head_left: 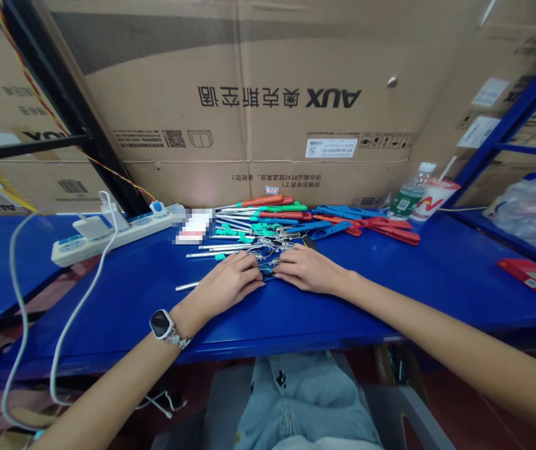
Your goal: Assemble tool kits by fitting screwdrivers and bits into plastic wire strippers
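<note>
My left hand [233, 279], with a watch [161, 325] on its wrist, is closed, thumb and fingers pinched together at the front of a pile. Facing it, my right hand [308, 270] is pinched closed too. Small dark and bluish pieces [268, 267] show in the gap between my fingertips, too small to name. Just beyond lie silver rods [228, 247] with green parts [244, 231], thin wires and small metal pieces. One silver rod [187, 287] lies left of my left hand. A black-and-yellow piece [308, 241] lies behind my right hand.
Red-handled rods [268, 200], blue plastic pieces [328, 228] and red plastic pieces [392, 230] lie behind. A power strip [118, 236] with white cables is left. A bottle [408, 192] and paper cup [434, 199] stand back right; a red box [533, 278] lies right. Cardboard [268, 56] walls the blue table [418, 290].
</note>
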Motion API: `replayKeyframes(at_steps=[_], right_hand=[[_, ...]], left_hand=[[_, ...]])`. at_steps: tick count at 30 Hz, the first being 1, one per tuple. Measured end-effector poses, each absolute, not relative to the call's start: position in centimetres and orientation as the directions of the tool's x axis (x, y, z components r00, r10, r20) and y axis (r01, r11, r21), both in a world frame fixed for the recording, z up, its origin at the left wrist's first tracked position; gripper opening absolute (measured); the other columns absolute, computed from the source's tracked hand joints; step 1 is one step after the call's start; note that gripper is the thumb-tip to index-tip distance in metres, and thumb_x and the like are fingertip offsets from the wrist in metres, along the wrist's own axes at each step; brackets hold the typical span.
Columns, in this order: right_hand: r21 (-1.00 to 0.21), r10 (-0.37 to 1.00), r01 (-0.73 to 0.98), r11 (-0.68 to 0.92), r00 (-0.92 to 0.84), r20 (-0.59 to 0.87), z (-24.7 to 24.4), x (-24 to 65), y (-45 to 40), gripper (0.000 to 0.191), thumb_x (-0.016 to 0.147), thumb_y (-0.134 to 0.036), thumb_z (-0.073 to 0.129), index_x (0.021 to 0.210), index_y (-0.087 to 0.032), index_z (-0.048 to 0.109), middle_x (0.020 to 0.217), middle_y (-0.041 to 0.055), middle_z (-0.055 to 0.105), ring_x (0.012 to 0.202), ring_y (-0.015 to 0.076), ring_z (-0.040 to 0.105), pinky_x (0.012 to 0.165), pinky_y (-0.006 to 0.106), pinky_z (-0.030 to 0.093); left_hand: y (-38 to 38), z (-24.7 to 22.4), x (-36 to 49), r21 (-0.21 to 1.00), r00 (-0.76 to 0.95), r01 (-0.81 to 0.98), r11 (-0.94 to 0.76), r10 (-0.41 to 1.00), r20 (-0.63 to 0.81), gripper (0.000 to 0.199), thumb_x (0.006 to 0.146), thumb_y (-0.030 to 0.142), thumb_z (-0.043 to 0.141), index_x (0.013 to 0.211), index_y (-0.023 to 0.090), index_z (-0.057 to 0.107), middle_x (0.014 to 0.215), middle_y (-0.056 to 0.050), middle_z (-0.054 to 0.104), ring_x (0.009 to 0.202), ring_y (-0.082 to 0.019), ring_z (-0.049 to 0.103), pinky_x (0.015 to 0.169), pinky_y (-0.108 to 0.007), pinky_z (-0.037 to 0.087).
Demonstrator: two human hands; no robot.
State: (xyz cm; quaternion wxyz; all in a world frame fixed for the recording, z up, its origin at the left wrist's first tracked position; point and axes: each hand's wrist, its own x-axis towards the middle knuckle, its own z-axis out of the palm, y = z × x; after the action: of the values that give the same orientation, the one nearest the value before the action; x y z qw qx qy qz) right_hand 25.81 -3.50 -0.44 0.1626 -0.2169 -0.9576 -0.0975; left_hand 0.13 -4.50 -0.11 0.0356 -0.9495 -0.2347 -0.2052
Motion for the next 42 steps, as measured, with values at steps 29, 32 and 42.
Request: replayKeyframes(at_steps=[29, 32, 42], right_hand=[[-0.276, 0.755, 0.707, 0.651, -0.641, 0.139, 3.5, 25.0, -1.5, 0.004, 0.091, -0.020, 0.071, 0.093, -0.017, 0.069, 0.095, 0.0052, 0.074, 0.091, 0.0210, 0.066, 0.085, 0.035, 0.041], [-0.295, 0.750, 0.690, 0.661, -0.622, 0.226, 3.5, 25.3, -2.6, 0.006, 0.091, -0.021, 0.072, 0.092, -0.018, 0.066, 0.088, 0.0030, 0.073, 0.081, 0.0182, 0.064, 0.079, 0.032, 0.041], [-0.060, 0.662, 0.706, 0.706, -0.626, 0.412, 0.5, 25.7, -6.3, 0.011, 0.099, -0.015, 0.058, 0.092, -0.017, 0.066, 0.102, 0.0075, 0.071, 0.090, 0.0200, 0.063, 0.078, 0.034, 0.035]], left_hand=[[-5.0, -0.9, 1.6, -0.098, 0.812, 0.448, -0.889, 0.359, 0.461, 0.036, 0.110, 0.023, 0.040, 0.095, 0.014, 0.072, 0.094, -0.008, 0.062, 0.087, -0.020, 0.057, 0.076, -0.035, 0.053], [-5.1, -0.9, 1.6, -0.099, 0.808, 0.448, -0.888, 0.356, 0.469, 0.035, 0.110, 0.023, 0.041, 0.096, 0.013, 0.072, 0.094, -0.008, 0.062, 0.086, -0.020, 0.057, 0.076, -0.035, 0.053], [-4.9, -1.0, 1.4, -0.103, 0.814, 0.452, -0.886, 0.362, 0.455, 0.038, 0.110, 0.023, 0.040, 0.096, 0.014, 0.074, 0.093, -0.009, 0.063, 0.087, -0.021, 0.055, 0.075, -0.036, 0.052]])
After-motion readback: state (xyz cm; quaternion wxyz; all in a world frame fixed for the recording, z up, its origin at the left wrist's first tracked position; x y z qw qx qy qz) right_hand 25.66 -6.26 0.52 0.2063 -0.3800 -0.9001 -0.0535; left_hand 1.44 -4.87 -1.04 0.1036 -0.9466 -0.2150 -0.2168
